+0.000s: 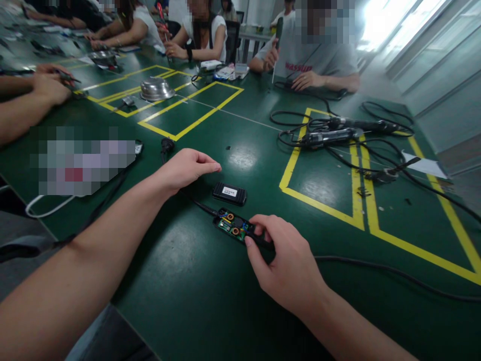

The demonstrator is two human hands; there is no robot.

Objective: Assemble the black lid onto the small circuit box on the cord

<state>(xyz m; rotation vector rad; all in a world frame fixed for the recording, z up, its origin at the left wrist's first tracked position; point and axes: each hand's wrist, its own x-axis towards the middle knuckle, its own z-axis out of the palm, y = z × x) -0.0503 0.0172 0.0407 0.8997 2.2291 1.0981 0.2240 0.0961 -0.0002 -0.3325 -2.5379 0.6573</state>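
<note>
An opened black cable housing with a green circuit board (230,226) inside lies on the green table, copper coils showing. My right hand (287,258) is closed around its right end, thumb on the near side and fingers on the far side. Just beyond it rests a black cover (230,193) with a white label, apart from the housing. My left hand (186,169) is held above the table to the left of the cover, thumb and fingertips pinched together; whatever is between them is too small to make out. A black cable (205,206) runs from the housing's left end.
A black plug (167,145) lies beyond my left wrist. Black electric screwdrivers (332,136) with tangled cords lie at the right, across yellow tape. Farther back is a metal bowl (156,89). Co-workers sit around the table; one person's hands (52,85) work at the left.
</note>
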